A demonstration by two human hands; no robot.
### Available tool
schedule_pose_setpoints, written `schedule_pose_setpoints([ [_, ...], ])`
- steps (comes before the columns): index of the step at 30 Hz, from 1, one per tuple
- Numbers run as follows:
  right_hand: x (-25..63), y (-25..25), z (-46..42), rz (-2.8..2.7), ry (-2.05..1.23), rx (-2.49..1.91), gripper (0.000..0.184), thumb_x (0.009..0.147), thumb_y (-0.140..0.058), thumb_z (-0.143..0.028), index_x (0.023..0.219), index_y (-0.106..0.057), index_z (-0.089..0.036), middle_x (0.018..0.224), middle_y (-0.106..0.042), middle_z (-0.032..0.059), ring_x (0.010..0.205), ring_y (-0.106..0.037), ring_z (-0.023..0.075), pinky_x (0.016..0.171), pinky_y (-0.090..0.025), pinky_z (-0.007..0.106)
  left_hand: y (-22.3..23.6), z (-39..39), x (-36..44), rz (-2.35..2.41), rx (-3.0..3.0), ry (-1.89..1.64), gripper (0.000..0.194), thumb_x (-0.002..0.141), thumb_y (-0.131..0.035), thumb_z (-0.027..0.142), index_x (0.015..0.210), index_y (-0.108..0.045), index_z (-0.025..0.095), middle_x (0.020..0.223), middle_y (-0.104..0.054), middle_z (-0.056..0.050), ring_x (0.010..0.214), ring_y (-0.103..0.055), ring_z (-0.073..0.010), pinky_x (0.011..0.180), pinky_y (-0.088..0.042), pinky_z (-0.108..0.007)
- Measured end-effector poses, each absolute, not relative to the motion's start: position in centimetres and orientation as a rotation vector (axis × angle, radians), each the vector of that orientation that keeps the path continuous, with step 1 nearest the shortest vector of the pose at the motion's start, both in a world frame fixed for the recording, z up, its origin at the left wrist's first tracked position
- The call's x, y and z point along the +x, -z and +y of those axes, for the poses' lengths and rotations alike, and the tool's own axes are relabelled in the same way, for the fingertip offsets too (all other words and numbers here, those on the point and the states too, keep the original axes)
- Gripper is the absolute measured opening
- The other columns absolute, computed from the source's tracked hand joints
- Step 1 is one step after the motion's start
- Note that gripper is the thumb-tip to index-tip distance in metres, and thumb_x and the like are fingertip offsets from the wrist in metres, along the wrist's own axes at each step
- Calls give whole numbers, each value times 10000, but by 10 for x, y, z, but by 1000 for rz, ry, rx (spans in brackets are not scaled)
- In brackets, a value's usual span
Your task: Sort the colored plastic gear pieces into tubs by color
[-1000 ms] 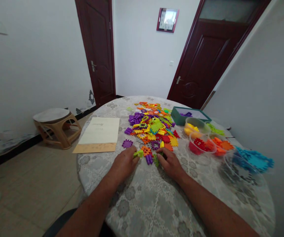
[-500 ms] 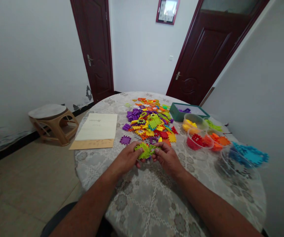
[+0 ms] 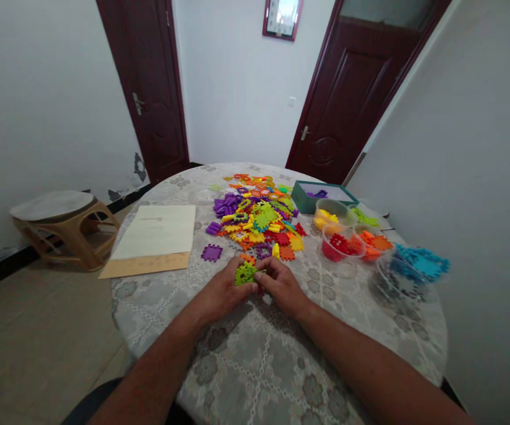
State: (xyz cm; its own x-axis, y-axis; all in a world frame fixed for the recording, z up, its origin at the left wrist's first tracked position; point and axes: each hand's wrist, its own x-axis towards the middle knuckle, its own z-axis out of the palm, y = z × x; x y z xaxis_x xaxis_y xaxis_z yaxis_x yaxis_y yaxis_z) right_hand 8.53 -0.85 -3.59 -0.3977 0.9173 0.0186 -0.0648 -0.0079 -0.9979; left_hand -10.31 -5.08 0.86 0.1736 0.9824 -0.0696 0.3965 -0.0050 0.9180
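My left hand is closed around lime-green interlocking plastic pieces with notched edges, held just above the table's near side. From the right, my right hand pinches the edge of the same green pieces; its fingertips meet those of the left. How many pieces are in the grip I cannot tell, since the fingers cover part of them. Just beyond my hands lies a big loose pile of colourful building pieces. A purple square piece rests by itself left of the pile.
Clear round tubs with yellow pieces, red pieces, orange pieces and blue pieces stand on the right. Behind them is a green box. A paper pad lies left, and a stool stands beyond the table's left edge.
The green pieces have turned between my hands and now show a smaller, tilted face. My hands have drawn closer together. The whole scene has shifted left with my head's movement.
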Motion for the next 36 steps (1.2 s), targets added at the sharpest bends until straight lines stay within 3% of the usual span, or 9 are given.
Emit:
schedule_pose_setpoints([
  [5,81,33,-8,-1461,-1557,-829,336,804,-799,-420,971,-556,-259,736,-629,-52,585,-565,126,538,-468,237,-7,-48,-103,1407,1597,-811,436,857,-633,419,1230,-527,220,911,-711,-16,792,-650,-209,666,-477,-284],
  [9,80,32,-9,-1442,-1579,-769,428,761,-835,-354,1085,-565,-274,932,-657,-33,653,-581,114,543,-479,221,-10,-48,-102,1329,1622,-783,475,870,-615,394,1300,-492,233,986,-723,-27,823,-671,-207,703,-502,-290],
  [15,90,20,-4,-1499,-1494,-796,339,815,-779,-302,1100,-601,-254,907,-635,-36,597,-531,89,504,-448,209,-10,-42,-104,1200,1529,-753,564,842,-648,388,1355,-476,228,873,-675,11,650,-626,-172,587,-500,-286],
  [19,113,-8,5,-1491,-1351,-910,329,847,-720,-310,1150,-613,-241,832,-588,-58,518,-506,74,455,-417,212,-5,-34,-107,1218,1457,-843,578,841,-669,492,1320,-534,199,883,-665,2,613,-631,-167,566,-515,-305],
  [25,162,-30,11,-1403,-1249,-947,320,854,-691,-318,1140,-598,-210,738,-604,-63,476,-522,90,445,-417,232,-7,-29,-109,1335,1442,-897,558,798,-673,563,1188,-621,168,723,-631,25,584,-603,-170,562,-492,-298],
  [36,271,-37,15,-1162,-938,-1080,421,834,-746,-397,1200,-627,-225,885,-654,-21,603,-598,111,480,-465,229,4,-21,-119,1479,1546,-877,615,810,-633,686,1142,-669,169,660,-649,14,582,-616,-198,587,-468,-312],
])
